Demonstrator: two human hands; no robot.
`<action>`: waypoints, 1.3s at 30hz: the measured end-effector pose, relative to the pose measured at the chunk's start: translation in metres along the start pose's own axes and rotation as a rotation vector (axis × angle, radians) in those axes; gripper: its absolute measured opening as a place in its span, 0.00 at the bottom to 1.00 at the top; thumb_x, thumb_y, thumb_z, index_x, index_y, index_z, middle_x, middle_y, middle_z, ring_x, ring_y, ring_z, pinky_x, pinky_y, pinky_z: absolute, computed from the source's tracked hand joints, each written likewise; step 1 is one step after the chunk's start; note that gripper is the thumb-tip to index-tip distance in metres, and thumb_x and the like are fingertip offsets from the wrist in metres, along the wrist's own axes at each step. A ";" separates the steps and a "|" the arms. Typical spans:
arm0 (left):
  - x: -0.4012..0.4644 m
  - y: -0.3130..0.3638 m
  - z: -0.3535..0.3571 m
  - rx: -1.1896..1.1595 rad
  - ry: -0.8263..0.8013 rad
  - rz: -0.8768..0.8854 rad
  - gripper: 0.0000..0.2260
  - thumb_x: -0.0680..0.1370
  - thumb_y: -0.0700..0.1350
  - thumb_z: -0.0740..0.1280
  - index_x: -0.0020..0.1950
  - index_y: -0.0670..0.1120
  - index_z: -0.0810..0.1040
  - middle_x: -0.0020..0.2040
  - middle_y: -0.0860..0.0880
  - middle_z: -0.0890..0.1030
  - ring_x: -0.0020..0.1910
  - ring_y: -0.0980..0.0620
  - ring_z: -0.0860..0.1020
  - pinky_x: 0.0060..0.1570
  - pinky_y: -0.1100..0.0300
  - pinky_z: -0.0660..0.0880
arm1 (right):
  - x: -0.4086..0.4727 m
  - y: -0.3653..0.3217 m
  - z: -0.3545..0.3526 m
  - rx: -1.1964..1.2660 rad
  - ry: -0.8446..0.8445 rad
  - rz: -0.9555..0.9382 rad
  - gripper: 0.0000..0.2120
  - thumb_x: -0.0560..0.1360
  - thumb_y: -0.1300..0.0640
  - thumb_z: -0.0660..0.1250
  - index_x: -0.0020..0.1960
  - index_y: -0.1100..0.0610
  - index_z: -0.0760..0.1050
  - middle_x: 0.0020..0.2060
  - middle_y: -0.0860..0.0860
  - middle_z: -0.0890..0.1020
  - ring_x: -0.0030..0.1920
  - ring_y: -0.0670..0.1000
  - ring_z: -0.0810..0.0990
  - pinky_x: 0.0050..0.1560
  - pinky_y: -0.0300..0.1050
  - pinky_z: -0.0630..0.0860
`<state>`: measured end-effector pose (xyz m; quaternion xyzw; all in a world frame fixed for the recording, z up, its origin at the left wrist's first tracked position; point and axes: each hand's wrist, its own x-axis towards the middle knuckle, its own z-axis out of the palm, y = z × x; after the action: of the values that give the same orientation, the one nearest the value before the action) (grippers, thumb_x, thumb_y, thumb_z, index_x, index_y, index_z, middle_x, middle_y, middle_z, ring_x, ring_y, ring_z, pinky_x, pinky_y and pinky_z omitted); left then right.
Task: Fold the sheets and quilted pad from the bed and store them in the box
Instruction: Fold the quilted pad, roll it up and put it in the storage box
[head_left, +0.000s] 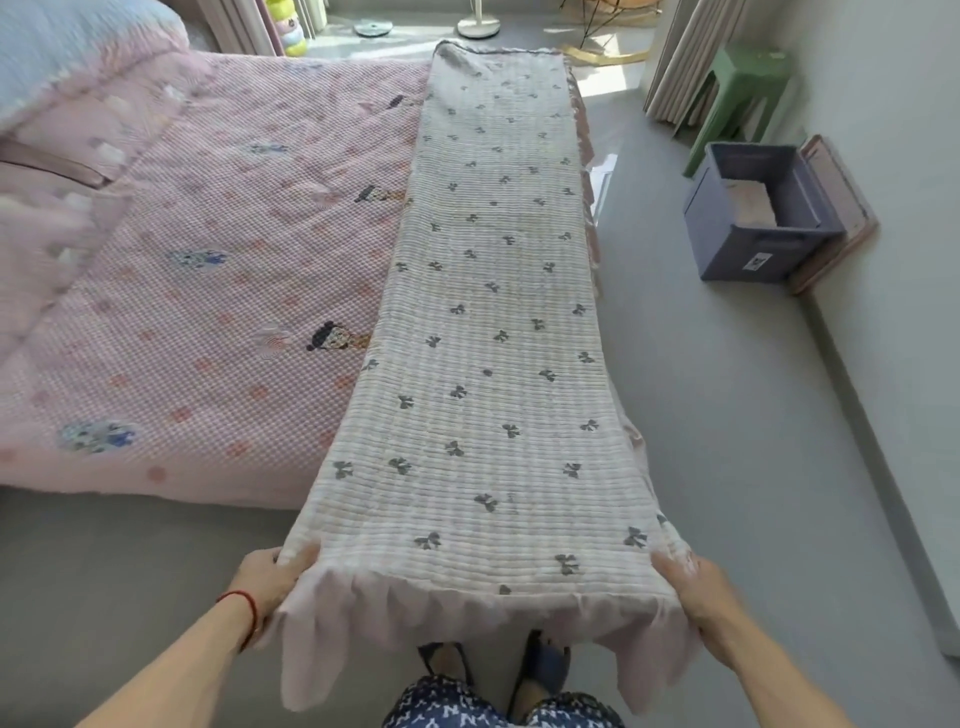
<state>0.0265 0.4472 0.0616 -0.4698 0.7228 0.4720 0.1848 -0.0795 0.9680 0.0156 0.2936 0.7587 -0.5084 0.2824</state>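
Pink bed, then quilted pad folded into a long strip along its right edge — near end lifted off. Box on floor, open. Left hand, right hand — gripping pad's near corners.

Both arms stretched forward and slightly apart, forearms bare, reaching in from the lower corners of the view. Left hand with fingers curled, gripping one near corner of the quilted pad, a red cord around the wrist. Right hand likewise curled round the opposite near corner, knuckles up. Held at about the same height, wrists roughly straight.
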 end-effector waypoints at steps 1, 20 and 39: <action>-0.001 -0.001 0.001 -0.033 -0.050 -0.035 0.17 0.79 0.53 0.71 0.47 0.38 0.85 0.41 0.42 0.87 0.40 0.42 0.85 0.39 0.55 0.80 | 0.001 0.004 0.002 0.060 -0.040 0.035 0.14 0.76 0.57 0.75 0.60 0.59 0.81 0.48 0.55 0.88 0.49 0.57 0.87 0.55 0.55 0.82; 0.114 0.089 -0.019 -0.404 -0.042 -0.005 0.09 0.83 0.45 0.65 0.62 0.49 0.80 0.54 0.42 0.85 0.47 0.44 0.82 0.41 0.53 0.81 | 0.045 -0.122 0.031 0.298 0.224 -0.133 0.06 0.78 0.64 0.72 0.55 0.61 0.83 0.52 0.61 0.86 0.46 0.53 0.85 0.42 0.37 0.84; 0.362 0.221 0.073 -0.384 0.115 0.029 0.12 0.79 0.33 0.68 0.51 0.51 0.76 0.47 0.47 0.81 0.39 0.53 0.80 0.28 0.64 0.79 | 0.360 -0.194 0.102 -0.064 0.219 -0.190 0.21 0.73 0.47 0.77 0.62 0.52 0.75 0.51 0.48 0.83 0.49 0.49 0.82 0.51 0.47 0.81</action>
<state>-0.3526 0.3515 -0.1190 -0.5122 0.6356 0.5761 0.0434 -0.4493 0.8688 -0.1618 0.2650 0.8252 -0.4733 0.1575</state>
